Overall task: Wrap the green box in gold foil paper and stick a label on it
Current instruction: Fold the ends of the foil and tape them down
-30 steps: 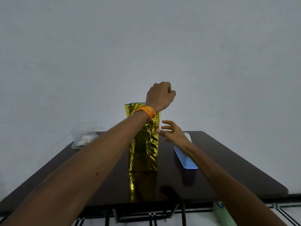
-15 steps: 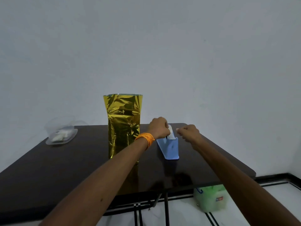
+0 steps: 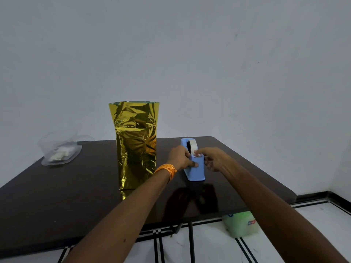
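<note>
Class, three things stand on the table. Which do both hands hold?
The blue tape dispenser, right of the gold-wrapped box: the left hand grips its side, the right hand pinches at its top. The box and clear container stand untouched.

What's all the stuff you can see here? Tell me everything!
wrapped box: one, shiny gold, upright on the table, left of the dispenser
tape dispenser: one, blue, on the table, right of the box
tape: one roll, clear, in the dispenser
plastic container: one, clear, table's far left corner
table: one, dark brown
tub: one, pale green, on the floor under the table
wristband: one, orange, left wrist
left hand: grips the dispenser
right hand: pinches the tape's end
</note>
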The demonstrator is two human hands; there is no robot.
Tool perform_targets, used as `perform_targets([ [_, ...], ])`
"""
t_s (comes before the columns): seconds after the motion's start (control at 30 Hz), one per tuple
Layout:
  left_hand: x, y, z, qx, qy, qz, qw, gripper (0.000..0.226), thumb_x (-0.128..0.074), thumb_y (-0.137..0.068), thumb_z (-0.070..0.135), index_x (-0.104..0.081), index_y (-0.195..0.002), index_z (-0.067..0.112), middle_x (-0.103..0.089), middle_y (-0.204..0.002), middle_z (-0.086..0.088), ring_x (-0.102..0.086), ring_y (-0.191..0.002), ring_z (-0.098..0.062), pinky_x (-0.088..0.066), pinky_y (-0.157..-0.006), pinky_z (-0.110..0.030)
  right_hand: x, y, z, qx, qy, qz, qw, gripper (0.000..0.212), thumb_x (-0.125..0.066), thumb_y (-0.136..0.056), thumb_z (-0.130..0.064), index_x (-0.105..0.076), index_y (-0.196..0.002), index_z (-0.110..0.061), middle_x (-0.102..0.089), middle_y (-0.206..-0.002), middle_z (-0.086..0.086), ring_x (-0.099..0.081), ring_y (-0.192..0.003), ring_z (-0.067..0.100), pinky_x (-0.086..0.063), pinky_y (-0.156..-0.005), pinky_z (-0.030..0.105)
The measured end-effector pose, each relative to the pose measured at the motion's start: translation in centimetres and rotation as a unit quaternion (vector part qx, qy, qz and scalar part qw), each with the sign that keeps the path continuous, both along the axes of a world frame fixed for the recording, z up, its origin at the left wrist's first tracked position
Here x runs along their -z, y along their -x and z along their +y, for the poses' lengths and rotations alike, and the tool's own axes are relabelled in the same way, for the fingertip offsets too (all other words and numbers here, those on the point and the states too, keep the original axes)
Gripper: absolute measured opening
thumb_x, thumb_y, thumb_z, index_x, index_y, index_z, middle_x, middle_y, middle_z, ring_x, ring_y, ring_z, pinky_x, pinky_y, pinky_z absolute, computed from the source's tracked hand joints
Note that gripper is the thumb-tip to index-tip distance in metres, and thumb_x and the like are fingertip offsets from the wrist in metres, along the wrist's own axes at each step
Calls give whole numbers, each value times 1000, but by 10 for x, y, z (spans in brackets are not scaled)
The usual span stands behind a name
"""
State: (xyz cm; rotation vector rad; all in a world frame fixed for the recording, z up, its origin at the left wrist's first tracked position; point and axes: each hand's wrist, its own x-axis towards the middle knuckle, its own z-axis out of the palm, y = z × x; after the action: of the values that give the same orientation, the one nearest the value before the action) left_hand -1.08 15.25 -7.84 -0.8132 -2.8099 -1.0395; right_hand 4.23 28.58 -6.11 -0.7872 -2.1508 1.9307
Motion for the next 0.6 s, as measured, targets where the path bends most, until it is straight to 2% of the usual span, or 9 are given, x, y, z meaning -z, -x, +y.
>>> perform_targets([
  [0.07,0,0,-1,0,-3,-1,1000,34,-87,-70,33,-73,-80,3,-71,-82,-10,-66,-75,-22,-55,-71,-36,-3,0,-1,-8,-8,-5,1000,21,-74,-86,-7,-59,-72,-3,-56,-66,6,-47,-53,12,-34,-33,18],
  [0.17,1,-1,0,-2,-11,-3,1000,35,-88,-69,32,-73,-81,2,-73,-86,-13,-70,-80,-26,-58,-73,-39,-6,8,-1,2,-44,5,999,23,-76,-86,-10,-59,-71,-3,-55,-65,6,-43,-50,11,-29,-29,14],
  [0.3,2,-2,0,4,-21,-15,1000,40,-89,-68,30,-74,-92,1,-74,-94,-13,-72,-82,-25,-60,-79,-42,-13,20,-1,15,-71,17,997,25,-79,-85,-17,-63,-69,-7,-61,-57,-1,-38,-43,6,-31,-40,19],
  [0.37,1,-3,-1,3,-25,-18,1000,42,-89,-67,30,-73,-93,1,-74,-94,-14,-72,-82,-26,-60,-79,-42,-16,21,-2,26,-88,25,995,23,-80,-83,-17,-64,-70,-7,-67,-64,-1,-38,-46,7,-32,-45,22],
  [0.5,3,-5,-2,-1,-33,-6,999,42,-89,-68,32,-74,-94,1,-74,-93,-14,-71,-82,-26,-59,-79,-41,-8,11,-3,42,-94,22,994,19,-81,-80,-16,-67,-72,-5,-68,-76,6,-35,-48,10,-31,-45,25],
  [0.6,5,-6,-3,-4,-39,4,999,41,-88,-69,32,-75,-93,2,-74,-91,-14,-71,-81,-26,-58,-78,-41,1,-2,-5,46,-90,38,994,17,-82,-78,-15,-69,-76,-3,-64,-76,10,-36,-47,11,-29,-41,23],
])
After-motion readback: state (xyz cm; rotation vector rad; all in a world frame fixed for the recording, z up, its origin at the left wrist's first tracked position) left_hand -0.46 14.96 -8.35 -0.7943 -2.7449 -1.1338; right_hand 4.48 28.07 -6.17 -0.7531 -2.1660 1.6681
